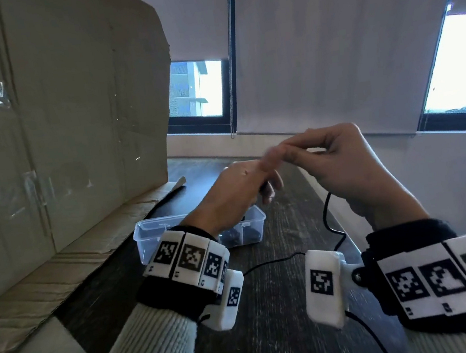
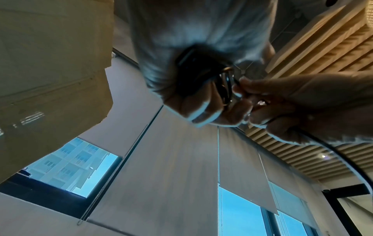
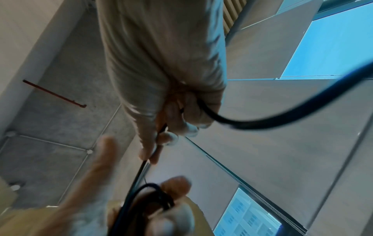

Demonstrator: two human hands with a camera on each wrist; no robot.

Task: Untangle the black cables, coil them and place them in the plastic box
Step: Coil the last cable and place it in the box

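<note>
A: Item one, the hands?

B: Left hand [image 1: 236, 187] was raised over the table, fingers curled round a small coil of black cable [image 3: 153, 196]; the right wrist view showed the loops gathered against its fingers. Right hand [image 1: 338, 163] was raised beside it, thumb and forefinger pinching the same cable [image 1: 328, 214], its other fingers curled round it. The two hands met at the fingertips, though that spot was blurred in the head view.

A: Item two, the cable's run?

B: From the right hand it hung down to the dark wooden table [image 1: 285, 302], curved along the surface between the wrists, and passed out of view at the lower edge.

A: Item three, the container?

B: One clear plastic box [image 1: 145, 237], open, stood on the table behind the left wrist. Dark contents showed through its right end; what they were could not be told.

A: Anything else on record?

B: A large cardboard sheet [image 1: 58, 124] stood upright at the left, its lower flap lying on the table beside the box. Grey roller blinds [image 1: 342, 45] covered the windows behind. Both wrists wore bands with black-and-white square markers.
</note>
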